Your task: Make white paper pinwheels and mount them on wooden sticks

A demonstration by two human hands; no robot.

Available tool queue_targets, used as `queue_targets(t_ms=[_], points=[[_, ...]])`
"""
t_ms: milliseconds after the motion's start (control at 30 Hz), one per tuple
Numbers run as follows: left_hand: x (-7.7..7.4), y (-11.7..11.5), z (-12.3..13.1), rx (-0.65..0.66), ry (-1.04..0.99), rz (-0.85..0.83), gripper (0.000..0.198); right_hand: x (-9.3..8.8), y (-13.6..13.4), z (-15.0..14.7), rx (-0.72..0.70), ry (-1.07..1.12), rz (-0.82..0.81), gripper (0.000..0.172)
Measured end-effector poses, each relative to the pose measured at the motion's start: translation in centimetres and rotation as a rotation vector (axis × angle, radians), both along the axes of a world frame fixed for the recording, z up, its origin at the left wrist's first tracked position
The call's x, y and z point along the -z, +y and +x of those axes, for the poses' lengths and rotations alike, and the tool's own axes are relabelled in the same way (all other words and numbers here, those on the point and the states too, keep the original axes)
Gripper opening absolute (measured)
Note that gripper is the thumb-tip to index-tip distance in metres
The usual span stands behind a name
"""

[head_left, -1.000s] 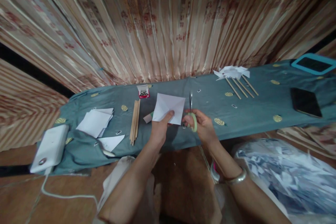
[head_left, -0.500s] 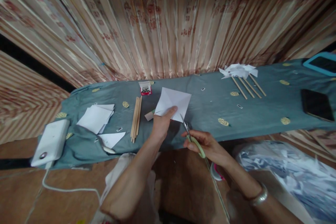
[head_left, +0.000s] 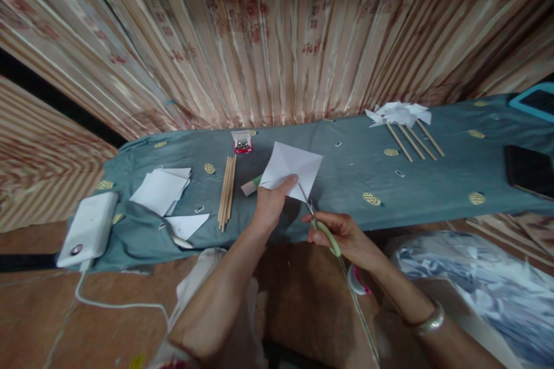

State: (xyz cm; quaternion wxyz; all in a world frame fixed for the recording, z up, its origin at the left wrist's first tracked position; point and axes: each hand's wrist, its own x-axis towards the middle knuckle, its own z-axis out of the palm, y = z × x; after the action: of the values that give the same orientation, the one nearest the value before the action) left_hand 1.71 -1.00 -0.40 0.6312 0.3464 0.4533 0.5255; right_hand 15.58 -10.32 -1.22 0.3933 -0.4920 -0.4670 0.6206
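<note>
A white paper square (head_left: 292, 162) is pinched in my left hand (head_left: 274, 202), the thumb lying on top of it. My right hand (head_left: 341, 236) is closed round the green handles of the scissors (head_left: 329, 239). The scissor blades reach the paper's lower edge, close to my left thumb. Under and beside the paper lies a small green and pale box (head_left: 251, 185), partly hidden. To the left are a bundle of wooden sticks (head_left: 227, 193) and an open red box (head_left: 243, 144) of small metal pieces.
White paper sheets (head_left: 160, 191) and a cut paper piece (head_left: 188, 225) lie left on the teal cloth (head_left: 346, 184), near a white device (head_left: 89, 230) with a cable. Paper pinwheels (head_left: 398, 113) on sticks, a black phone (head_left: 528, 170) and a blue-edged device (head_left: 534, 101) lie right.
The view has shifted slightly, so most things sit a little further right. The scissor blades appear closer together, and their tip is nearer my left thumb.
</note>
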Motion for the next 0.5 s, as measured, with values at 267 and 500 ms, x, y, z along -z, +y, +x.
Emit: queue_targets(t_ms=[267, 500], points=[[-0.08, 0.03, -0.03, -0.004, 0.0, 0.015, 0.033, 0.21, 0.0, -0.13, 0.031, 0.029, -0.032, 0.042], [0.11, 0.16, -0.06, -0.014, -0.011, 0.019, 0.033, -0.09, 0.02, -0.3, 0.067, 0.065, -0.09, 0.042]])
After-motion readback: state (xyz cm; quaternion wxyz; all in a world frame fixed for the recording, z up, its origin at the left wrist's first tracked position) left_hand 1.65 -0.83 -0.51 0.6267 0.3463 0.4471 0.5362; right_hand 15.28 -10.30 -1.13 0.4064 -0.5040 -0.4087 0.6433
